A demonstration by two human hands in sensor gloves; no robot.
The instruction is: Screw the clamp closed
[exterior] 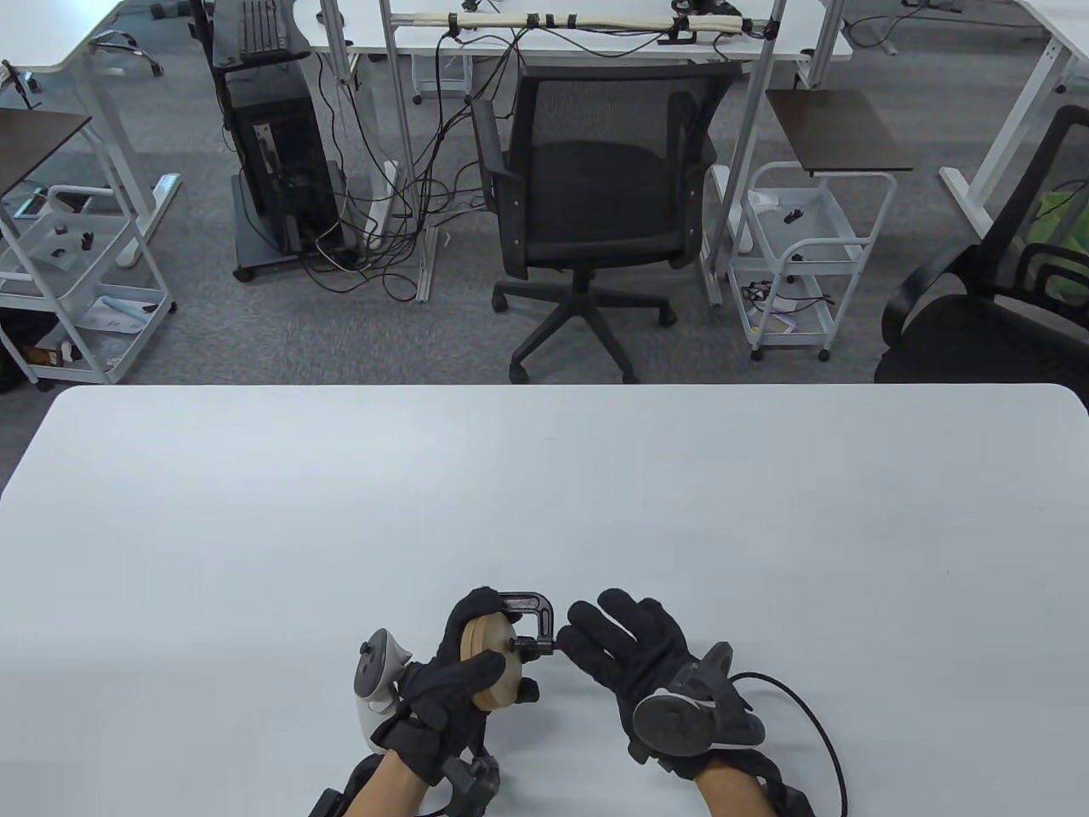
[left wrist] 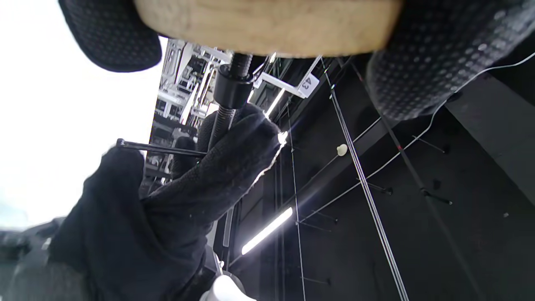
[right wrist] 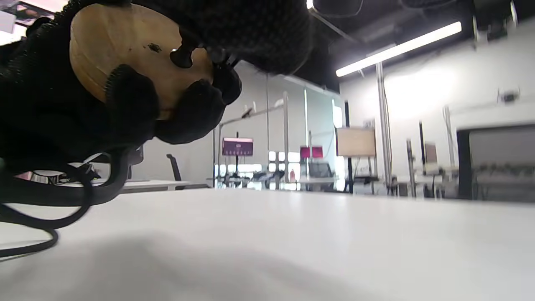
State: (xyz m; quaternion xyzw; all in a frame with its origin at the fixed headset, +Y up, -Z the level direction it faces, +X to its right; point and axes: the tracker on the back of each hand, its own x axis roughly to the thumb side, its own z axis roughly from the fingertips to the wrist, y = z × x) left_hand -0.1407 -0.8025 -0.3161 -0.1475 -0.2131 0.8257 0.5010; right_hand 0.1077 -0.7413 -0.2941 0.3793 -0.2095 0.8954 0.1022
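My left hand (exterior: 466, 674) grips a round wooden disc (exterior: 493, 665) and holds it on edge just above the white table (exterior: 544, 494). A black C-clamp (exterior: 534, 609) sits over the disc, its screw (exterior: 529, 647) pointing at the disc's face. My right hand (exterior: 572, 640) pinches the screw's handle end with its fingertips. In the left wrist view the threaded screw (left wrist: 231, 85) meets the disc (left wrist: 267, 25), and the right glove (left wrist: 200, 184) holds the thin cross bar (left wrist: 159, 148). In the right wrist view the screw's pad (right wrist: 182, 56) presses on the disc (right wrist: 121, 42).
Both hands work near the table's front edge, at its middle. A black cable (exterior: 817, 723) trails from the right wrist over the table. A black office chair (exterior: 595, 187) and white carts (exterior: 808, 255) stand beyond the far edge.
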